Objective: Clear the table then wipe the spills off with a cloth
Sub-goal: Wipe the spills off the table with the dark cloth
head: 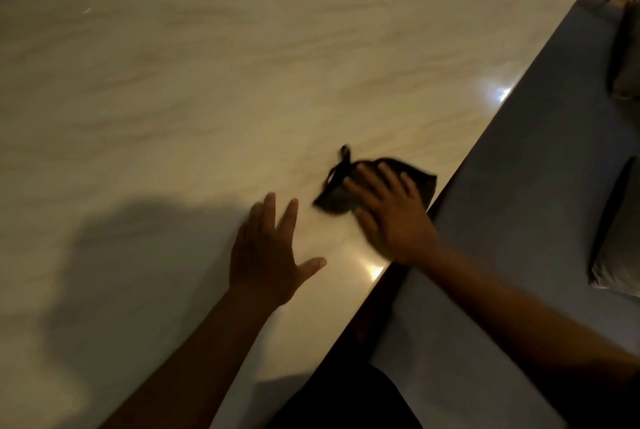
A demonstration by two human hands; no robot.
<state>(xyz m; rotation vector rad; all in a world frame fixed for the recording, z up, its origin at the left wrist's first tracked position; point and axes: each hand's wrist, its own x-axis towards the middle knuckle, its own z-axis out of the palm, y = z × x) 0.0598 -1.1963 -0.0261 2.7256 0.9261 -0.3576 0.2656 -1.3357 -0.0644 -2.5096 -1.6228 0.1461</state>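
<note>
Flat, right hand point(391, 214) presses cloth point(419, 179); left hand point(266, 255) splayed

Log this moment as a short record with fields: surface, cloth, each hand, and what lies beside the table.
surface: pale glossy table, light glare on it
cloth: dark cloth near the table's right edge, flat on the top, blurred
right hand: right hand presses on the cloth with straight, spread fingers
left hand: left hand open, fingers spread, on or just over the table, apart from the cloth
spills: none that can be made out
beside table: grey floor to the right
</note>
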